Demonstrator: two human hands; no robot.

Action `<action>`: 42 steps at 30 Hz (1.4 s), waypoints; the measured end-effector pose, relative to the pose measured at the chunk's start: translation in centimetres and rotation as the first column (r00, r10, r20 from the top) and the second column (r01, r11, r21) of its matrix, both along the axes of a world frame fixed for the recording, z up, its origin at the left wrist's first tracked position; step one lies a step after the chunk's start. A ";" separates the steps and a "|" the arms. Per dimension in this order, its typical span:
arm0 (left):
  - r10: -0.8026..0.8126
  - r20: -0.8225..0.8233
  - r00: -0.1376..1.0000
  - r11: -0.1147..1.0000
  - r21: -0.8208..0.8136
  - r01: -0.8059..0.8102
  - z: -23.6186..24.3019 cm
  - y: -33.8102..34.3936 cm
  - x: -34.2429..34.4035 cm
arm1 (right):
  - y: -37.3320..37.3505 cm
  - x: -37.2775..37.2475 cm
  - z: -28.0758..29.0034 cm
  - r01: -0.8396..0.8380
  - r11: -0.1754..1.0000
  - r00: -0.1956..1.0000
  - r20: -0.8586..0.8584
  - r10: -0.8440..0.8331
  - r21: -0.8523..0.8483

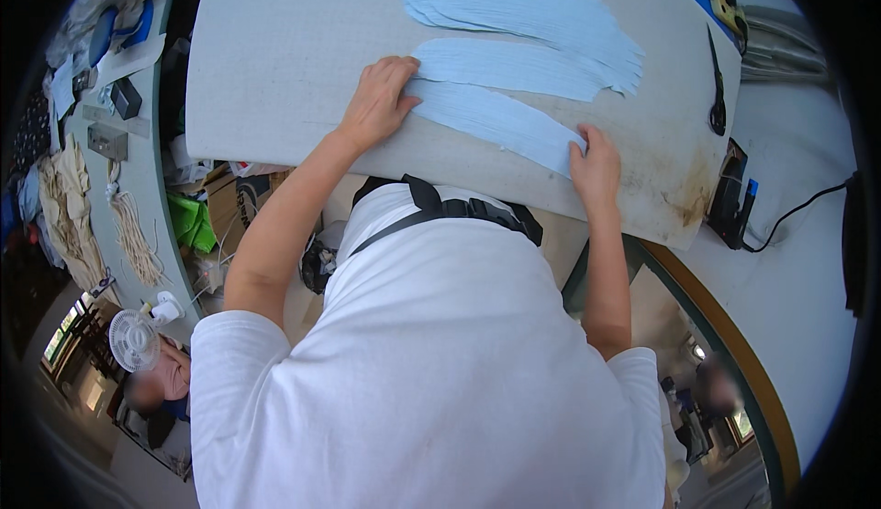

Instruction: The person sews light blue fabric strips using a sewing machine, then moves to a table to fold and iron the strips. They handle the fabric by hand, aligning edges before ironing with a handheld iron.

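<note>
A light-blue pleated fabric strip point(500, 123) lies slanted across the near part of the padded table. My left hand point(381, 96) grips its left end, thumb and bent fingers at the two edges, fingertips beside the neighbouring strips. At the other end my right hand point(595, 165) has the strip's corner between thumb and fingers. Just beyond lies a fanned layer of light-blue strips point(514, 64), partly overlapped by a thicker fanned stack point(514, 4) farther back. What lies under my palms is hidden.
Black scissors point(717, 105) lie at the table's right edge, near a dark iron point(730, 201) with a cord. Brown stains mark the table's point(284, 78) near right corner. Leftward, a side bench holds bundled cord point(136, 234) and cloth; a white fan point(135, 339) stands near a seated person.
</note>
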State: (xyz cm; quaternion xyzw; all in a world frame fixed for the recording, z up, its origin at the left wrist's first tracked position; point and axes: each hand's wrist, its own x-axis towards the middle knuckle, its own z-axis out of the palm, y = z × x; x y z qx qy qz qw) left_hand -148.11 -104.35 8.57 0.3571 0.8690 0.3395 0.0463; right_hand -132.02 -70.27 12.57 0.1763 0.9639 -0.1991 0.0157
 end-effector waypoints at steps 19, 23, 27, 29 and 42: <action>-0.090 -0.172 0.981 0.995 0.019 0.095 -0.5 -1.3 0.3 | -14.8 -11.9 -4.4 -0.435 0.885 0.858 -0.373 0.352 -0.167; -0.088 -0.174 0.981 0.995 0.027 0.094 -0.8 -1.4 0.4 | -14.9 -12.0 -4.5 -0.421 0.893 0.869 -0.353 0.346 -0.162; -0.093 -0.171 0.981 0.995 0.025 0.099 -1.0 -1.6 0.3 | -14.8 -12.0 -4.5 -0.411 0.893 0.880 -0.339 0.334 -0.185; -0.092 -0.173 0.981 0.995 0.023 0.098 -1.1 -1.6 0.3 | -14.8 -12.0 -4.6 -0.414 0.890 0.878 -0.343 0.334 -0.192; -0.087 -0.201 0.976 0.995 0.030 0.094 -1.2 -1.8 0.5 | -15.2 -12.5 -4.6 -0.338 0.924 0.902 -0.342 0.264 -0.177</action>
